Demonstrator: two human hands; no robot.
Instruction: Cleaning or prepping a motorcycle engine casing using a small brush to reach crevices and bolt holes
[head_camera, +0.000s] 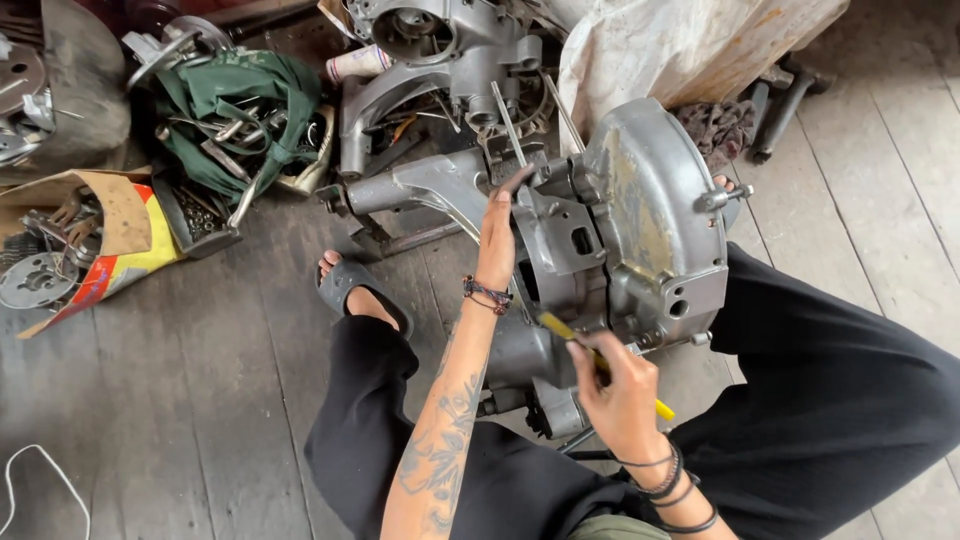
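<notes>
the engine crankcase (620, 230), a grey cast-metal housing, stands tilted on the wooden plank floor (180, 400) between the seated person's knees. the left hand (497, 235) is laid against the casing's upper left edge, fingers curled over the rim and gripping it to steady it. the right hand (622, 385) is closed round a yellow-handled tool (560, 328), whose tip points into the lower left of the casing; the yellow end shows below the hand.

risks, as a judgement: the casing rests on a narrow edge and could roll toward the sandalled foot (350, 290) if the steadying grip loosens. the tool tip could slip off the metal and strike the left wrist, which sits just beside it. a long stud (508, 125) projects near the left fingers and could catch them.

not determinable: the tool's working end is hidden against the casing, so its kind cannot be told. the casing's underside and its contact with the floor are covered by the forearms and legs. a second casing (440, 50), a green cloth with loose parts (240, 110) and a cardboard box of parts (90, 240) lie behind, partly cut off at the frame edge.
</notes>
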